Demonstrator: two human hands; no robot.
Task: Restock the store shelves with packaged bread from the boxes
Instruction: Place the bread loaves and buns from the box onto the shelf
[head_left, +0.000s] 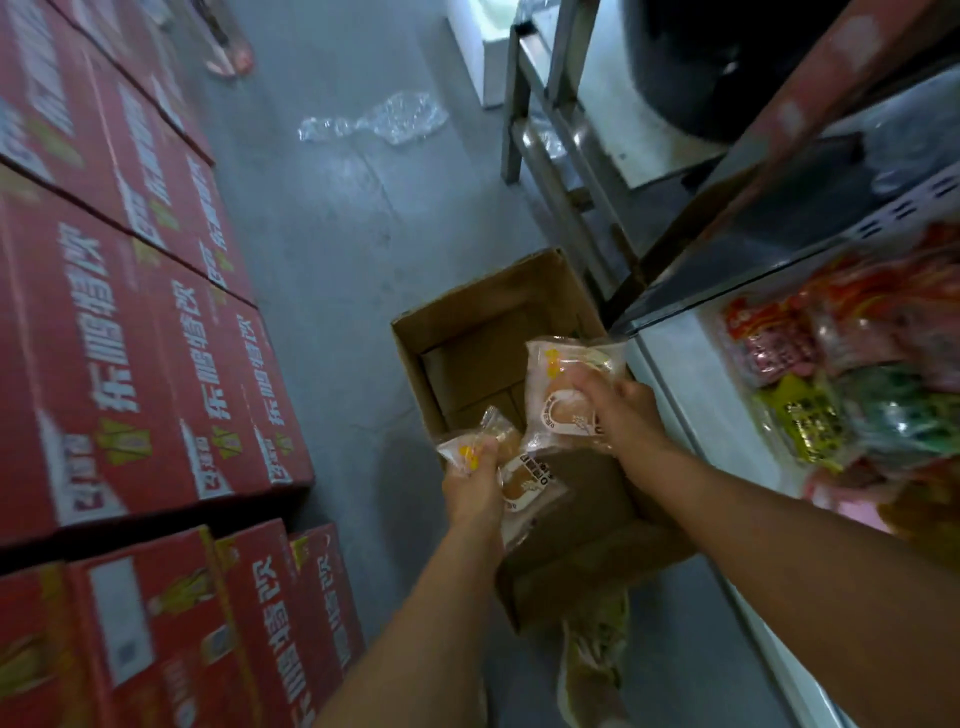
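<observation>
An open brown cardboard box (467, 332) stands on the floor in the aisle, its visible inside bare. Above its near end my left hand (475, 488) grips a clear-wrapped bread pack (524, 480) with yellow and white print. My right hand (621, 410) holds a second bread pack (558, 389) of the same kind, raised a little higher and closer to the shelf. The two packs almost touch. The white store shelf (691, 395) runs along the right, with bare surface beside my right hand.
Stacked red drink cartons (130, 338) wall off the left side. Colourful snack packets (857, 374) fill the shelf on the right. A metal rack (550, 156) stands beyond the box. Crumpled clear plastic (379, 122) lies on the grey floor. My shoe (592, 670) is below the box.
</observation>
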